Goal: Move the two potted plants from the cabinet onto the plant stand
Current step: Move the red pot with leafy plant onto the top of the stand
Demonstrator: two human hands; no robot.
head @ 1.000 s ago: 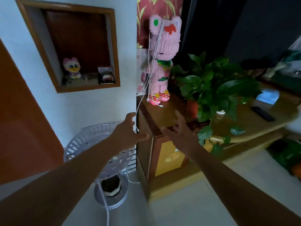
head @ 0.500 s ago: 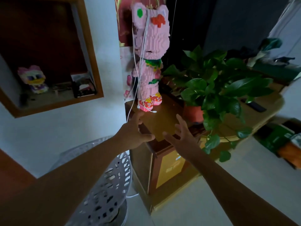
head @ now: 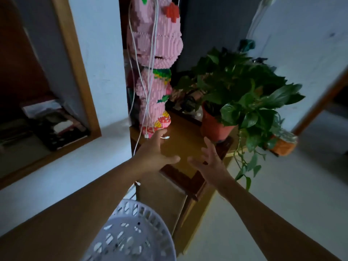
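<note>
- Head view, single camera: worn high, facing forward and steeply down; close over cabinet (head: 180, 147) top; plant stand (head: 131, 234) at lower edge; no second view.

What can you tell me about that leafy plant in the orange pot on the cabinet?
The potted plant stands upright in an orange-red pot that looks plastic, on the wooden cabinet top near its right edge. Broad glossy green leaves spread wide; a thin vine trails down past the cabinet's edge. Neither hand touches it; the right hand is open just short of it.
</note>
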